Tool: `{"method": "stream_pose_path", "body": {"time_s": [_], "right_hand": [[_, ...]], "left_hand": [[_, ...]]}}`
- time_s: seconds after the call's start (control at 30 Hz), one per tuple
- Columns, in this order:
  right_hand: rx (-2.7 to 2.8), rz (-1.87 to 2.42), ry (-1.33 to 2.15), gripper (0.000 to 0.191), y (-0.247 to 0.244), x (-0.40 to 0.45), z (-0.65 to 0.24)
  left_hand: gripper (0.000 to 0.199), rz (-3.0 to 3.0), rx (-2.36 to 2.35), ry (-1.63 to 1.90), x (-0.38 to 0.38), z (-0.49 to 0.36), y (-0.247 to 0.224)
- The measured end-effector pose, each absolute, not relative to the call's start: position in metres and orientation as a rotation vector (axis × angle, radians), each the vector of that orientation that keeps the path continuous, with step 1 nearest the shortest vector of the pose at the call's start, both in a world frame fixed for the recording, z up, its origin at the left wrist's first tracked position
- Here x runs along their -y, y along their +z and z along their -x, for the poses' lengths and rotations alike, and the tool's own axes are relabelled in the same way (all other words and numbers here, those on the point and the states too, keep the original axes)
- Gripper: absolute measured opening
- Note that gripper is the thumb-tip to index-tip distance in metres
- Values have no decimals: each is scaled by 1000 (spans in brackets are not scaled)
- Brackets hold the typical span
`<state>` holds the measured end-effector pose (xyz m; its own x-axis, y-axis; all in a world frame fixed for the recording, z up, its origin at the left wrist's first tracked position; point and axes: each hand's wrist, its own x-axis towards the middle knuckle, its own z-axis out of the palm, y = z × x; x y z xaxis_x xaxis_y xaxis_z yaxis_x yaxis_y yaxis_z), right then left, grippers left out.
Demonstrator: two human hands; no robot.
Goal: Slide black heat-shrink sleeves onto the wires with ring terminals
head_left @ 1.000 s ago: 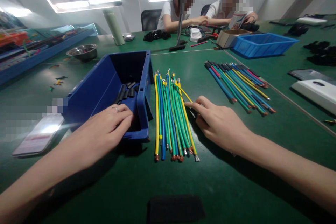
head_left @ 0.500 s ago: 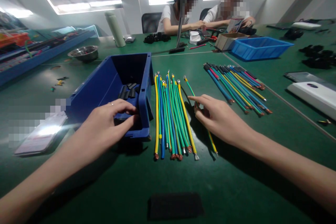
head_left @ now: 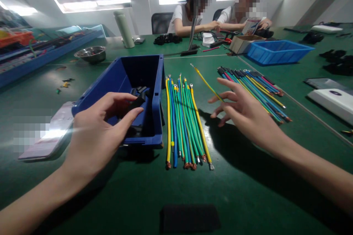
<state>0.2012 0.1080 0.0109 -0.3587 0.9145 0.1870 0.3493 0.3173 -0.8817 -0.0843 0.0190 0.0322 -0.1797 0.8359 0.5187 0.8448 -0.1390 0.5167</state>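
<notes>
Over the front of a dark blue bin (head_left: 117,80), my left hand (head_left: 106,121) pinches a short black sleeve (head_left: 137,102) between thumb and fingers. More short black pieces lie on the bin's floor. My right hand (head_left: 238,108) grips a yellow-green wire (head_left: 205,82) between thumb and fingers, its other fingers spread. The wire slants up to the left, with a bare metal tip at its far end; its near end is hidden by the hand. Between the hands, a row of yellow, green and blue wires (head_left: 185,125) lies on the table, several with ring terminals at the far ends.
Wires with black and red sleeves (head_left: 250,91) lie right of my right hand. A light blue tray (head_left: 278,53), a cardboard box (head_left: 244,44), a metal bowl (head_left: 92,55) and a green bottle (head_left: 124,31) stand farther back. A black block (head_left: 190,218) lies in front. Two people sit opposite.
My left hand has risen out of the bin with a black sleeve. My right hand has lifted the yellow-green wire off the table and turned it.
</notes>
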Motion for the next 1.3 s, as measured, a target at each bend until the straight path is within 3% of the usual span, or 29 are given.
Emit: {"method": "stream_pose_path", "body": {"time_s": [0.07, 0.23, 0.43, 0.53, 0.87, 1.3], "right_hand": [[1885, 1138, 958, 58, 14, -106, -202], [2112, 1140, 507, 23, 21, -98, -204], [2290, 827, 37, 15, 22, -87, -200], [2377, 714, -104, 26, 18, -83, -198], [2455, 586, -296, 21, 14, -76, -199], [2449, 484, -231, 19, 0, -71, -197]], "left_hand": [[20, 1977, 1976, -1242, -17, 84, 31], [22, 2056, 1485, -1061, -10, 83, 26], [28, 2268, 1338, -993, -6, 76, 19], [27, 2360, 1309, -998, -6, 75, 18], [24, 2359, 1341, -1051, -2, 68, 21], [24, 2548, 1222, -1050, 1, 62, 18]]}}
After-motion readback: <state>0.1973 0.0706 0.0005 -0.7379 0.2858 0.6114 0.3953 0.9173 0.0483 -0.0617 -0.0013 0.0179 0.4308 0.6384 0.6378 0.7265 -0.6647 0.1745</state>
